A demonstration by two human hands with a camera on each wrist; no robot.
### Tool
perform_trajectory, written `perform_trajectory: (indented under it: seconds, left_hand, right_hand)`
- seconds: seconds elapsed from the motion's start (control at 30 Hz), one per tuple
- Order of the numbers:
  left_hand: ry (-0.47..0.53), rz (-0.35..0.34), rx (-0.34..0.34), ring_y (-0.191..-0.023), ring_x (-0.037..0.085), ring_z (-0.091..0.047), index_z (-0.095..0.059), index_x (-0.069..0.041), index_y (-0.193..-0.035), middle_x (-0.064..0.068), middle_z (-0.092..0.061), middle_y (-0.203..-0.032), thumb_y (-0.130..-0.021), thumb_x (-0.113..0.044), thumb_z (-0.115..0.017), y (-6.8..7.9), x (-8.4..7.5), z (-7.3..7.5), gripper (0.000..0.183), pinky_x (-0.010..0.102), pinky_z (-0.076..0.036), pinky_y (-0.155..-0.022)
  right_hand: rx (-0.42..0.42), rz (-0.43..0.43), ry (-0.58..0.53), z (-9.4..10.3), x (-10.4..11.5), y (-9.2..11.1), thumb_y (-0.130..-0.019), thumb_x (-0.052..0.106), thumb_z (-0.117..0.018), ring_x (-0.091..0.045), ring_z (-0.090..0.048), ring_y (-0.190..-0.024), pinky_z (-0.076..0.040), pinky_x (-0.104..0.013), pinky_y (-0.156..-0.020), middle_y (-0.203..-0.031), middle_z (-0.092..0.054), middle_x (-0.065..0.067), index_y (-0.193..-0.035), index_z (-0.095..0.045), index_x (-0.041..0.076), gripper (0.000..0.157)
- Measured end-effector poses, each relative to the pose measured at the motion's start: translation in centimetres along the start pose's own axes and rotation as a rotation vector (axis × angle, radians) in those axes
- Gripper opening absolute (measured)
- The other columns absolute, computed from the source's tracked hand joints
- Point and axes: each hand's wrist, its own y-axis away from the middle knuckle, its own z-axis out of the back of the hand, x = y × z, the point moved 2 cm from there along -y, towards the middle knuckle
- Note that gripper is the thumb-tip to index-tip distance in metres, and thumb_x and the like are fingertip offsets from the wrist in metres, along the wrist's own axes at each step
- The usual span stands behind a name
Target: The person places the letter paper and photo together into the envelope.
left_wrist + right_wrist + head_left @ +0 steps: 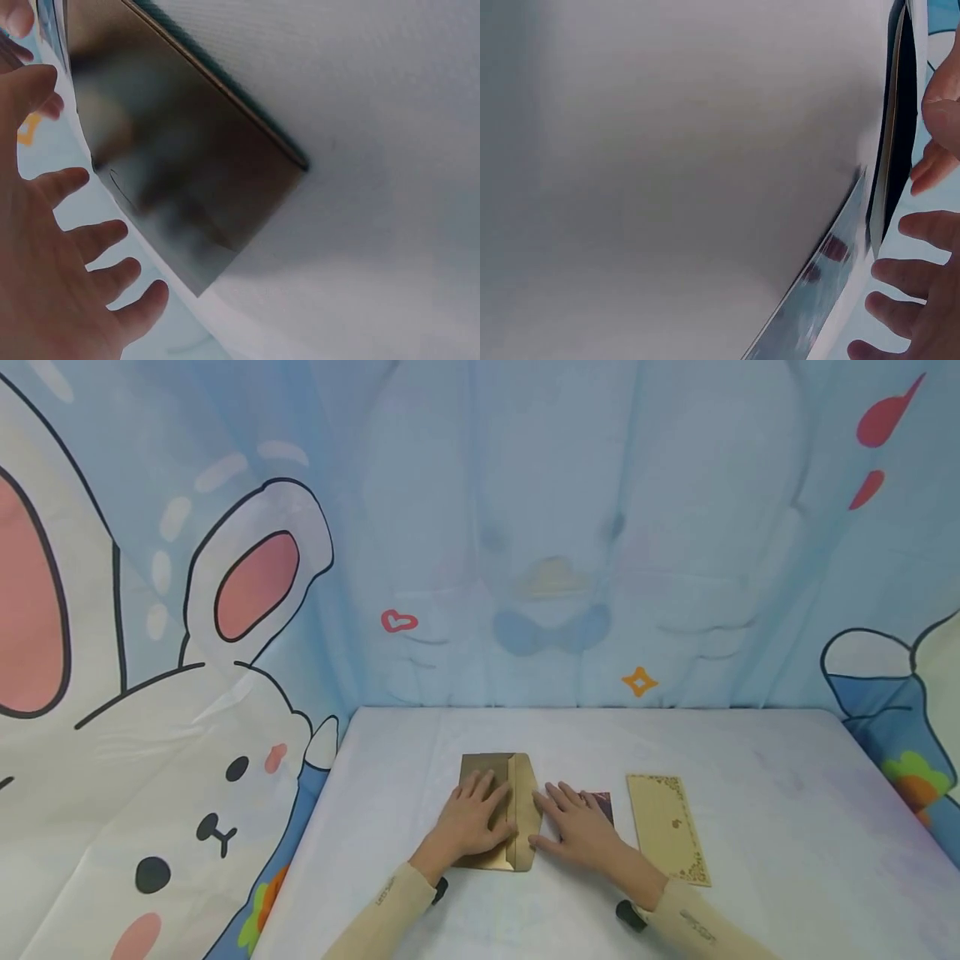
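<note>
A shiny gold envelope (483, 858) lies on the white table, its paler flap (525, 814) unfolded to the right. My left hand (471, 818) is over the envelope's body with the fingers spread; the left wrist view shows the envelope (195, 165) beyond that hand (67, 247). The fingertips of my right hand (581, 831) are at the flap's right edge, fingers straight and apart. Under this hand is a dark red card (603, 804), mostly hidden. In the right wrist view, the glossy card (802, 292) lies near the right hand (922, 292).
To the right of the right hand lies a cream rectangular piece (663, 827) with brown ornamental corners. The white table (787, 810) ends at a blue cartoon curtain (555, 527) behind it, and a large printed rabbit (187, 760) is on the left.
</note>
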Motion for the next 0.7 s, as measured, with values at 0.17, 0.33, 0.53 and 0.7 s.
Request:
perform_trajectory:
  seconds: [0.17,0.33,0.53,0.7]
  left_hand:
    - [0.005,0.005,0.036,-0.152,0.035,-0.027,-0.032,-0.028,-0.158,0.011,-0.029,-0.165,-0.1,-0.062,-0.043,0.1,-0.2,-0.4,0.068,0.055,-0.035,-0.115]
    - [0.003,0.012,0.072,-0.153,0.035,-0.026,-0.033,-0.031,-0.158,0.011,-0.027,-0.166,-0.1,-0.061,-0.043,0.0,-0.4,-0.3,0.066,0.056,-0.035,-0.115]
    - [-0.041,0.014,0.106,-0.151,0.037,-0.029,-0.035,-0.035,-0.156,0.01,-0.026,-0.166,-0.1,-0.06,-0.043,-0.4,-0.5,0.0,0.061,0.055,-0.039,-0.112]
    - [-0.048,0.02,0.116,-0.15,0.038,-0.03,-0.034,-0.035,-0.156,0.011,-0.025,-0.166,-0.1,-0.062,-0.043,-0.8,-0.2,0.1,0.063,0.054,-0.042,-0.109]
  right_hand:
    - [0.058,0.032,0.0,-0.7,0.8,-0.2,-0.094,0.056,-0.06,-0.044,-0.04,-0.144,-0.033,-0.068,-0.11,-0.154,-0.045,-0.02,-0.147,-0.05,0.005,0.074]
    - [0.07,0.057,0.025,-1.2,1.3,-0.1,-0.095,0.054,-0.06,-0.044,-0.04,-0.143,-0.035,-0.066,-0.109,-0.154,-0.045,-0.02,-0.146,-0.05,0.003,0.073]
    - [0.06,0.063,0.054,-1.5,1.1,-0.1,-0.096,0.056,-0.058,-0.043,-0.041,-0.143,-0.036,-0.066,-0.109,-0.156,-0.044,-0.018,-0.147,-0.05,0.005,0.073]
    - [0.053,0.058,0.052,-1.3,1.0,-0.2,-0.095,0.055,-0.059,-0.043,-0.042,-0.143,-0.036,-0.066,-0.109,-0.156,-0.044,-0.018,-0.147,-0.05,0.005,0.073]
